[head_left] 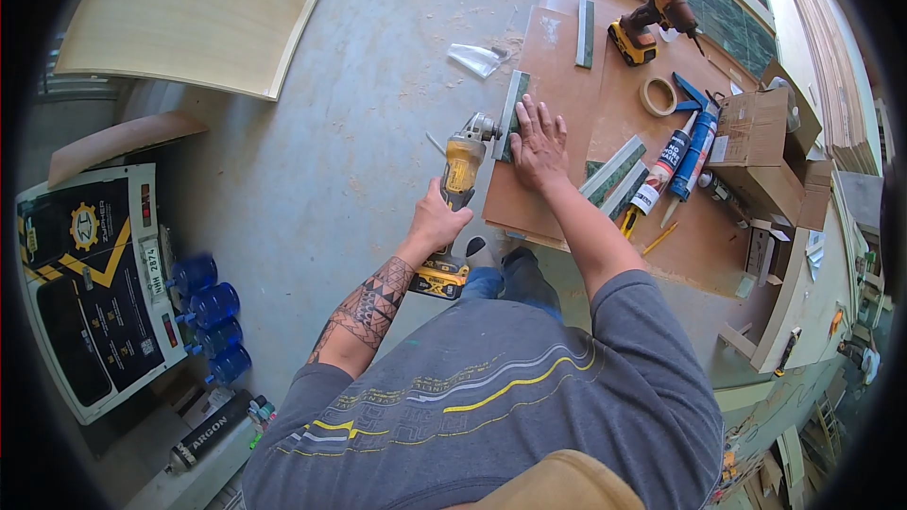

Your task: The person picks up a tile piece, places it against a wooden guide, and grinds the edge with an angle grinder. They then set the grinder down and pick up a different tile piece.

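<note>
My left hand (440, 217) is wrapped round the body of a yellow and black cordless angle grinder (462, 166). The grinder's head is up against a narrow green strip with a pale edge (513, 106), which lies along the left edge of the wooden worktable (567, 94). Fingers stretched, my right hand (541, 146) lies flat on the tabletop and partly over the strip. More green strips (612, 170) lie just right of my right wrist, and another strip (586, 33) is farther up the table.
On the table are a cordless drill (658, 14), a tape roll (658, 95), a sealant tube (660, 173), a blue caulking gun (697, 146), a pencil (660, 238) and a cardboard box (756, 142). A van (104, 283) and blue water bottles (215, 305) are at left.
</note>
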Available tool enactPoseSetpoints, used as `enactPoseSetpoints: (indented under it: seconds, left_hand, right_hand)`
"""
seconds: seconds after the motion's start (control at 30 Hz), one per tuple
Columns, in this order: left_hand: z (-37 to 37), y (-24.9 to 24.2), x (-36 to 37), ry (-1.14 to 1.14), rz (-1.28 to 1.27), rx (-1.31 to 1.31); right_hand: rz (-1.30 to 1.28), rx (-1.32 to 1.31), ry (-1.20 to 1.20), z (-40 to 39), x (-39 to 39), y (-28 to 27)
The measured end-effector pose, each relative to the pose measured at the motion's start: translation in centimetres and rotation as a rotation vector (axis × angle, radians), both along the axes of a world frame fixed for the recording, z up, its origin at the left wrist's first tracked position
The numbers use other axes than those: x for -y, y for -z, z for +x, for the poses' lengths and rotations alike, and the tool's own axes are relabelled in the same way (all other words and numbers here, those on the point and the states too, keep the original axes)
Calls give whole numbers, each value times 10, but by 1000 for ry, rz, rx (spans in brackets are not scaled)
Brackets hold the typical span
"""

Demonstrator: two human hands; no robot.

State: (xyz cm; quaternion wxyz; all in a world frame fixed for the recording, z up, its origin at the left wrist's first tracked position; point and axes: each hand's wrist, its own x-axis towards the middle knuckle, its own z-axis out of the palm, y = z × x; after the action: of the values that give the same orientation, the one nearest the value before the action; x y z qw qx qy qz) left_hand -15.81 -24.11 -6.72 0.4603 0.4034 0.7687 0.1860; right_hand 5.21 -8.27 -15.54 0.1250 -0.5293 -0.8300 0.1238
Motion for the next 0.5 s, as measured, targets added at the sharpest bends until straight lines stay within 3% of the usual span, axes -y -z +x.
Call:
enactPoseSetpoints:
  seconds: [0.5]
  left_hand:
    - [6, -1, 1, -4, -5, -6]
  right_hand:
    - [-27, 18, -9, 3, -3, 4]
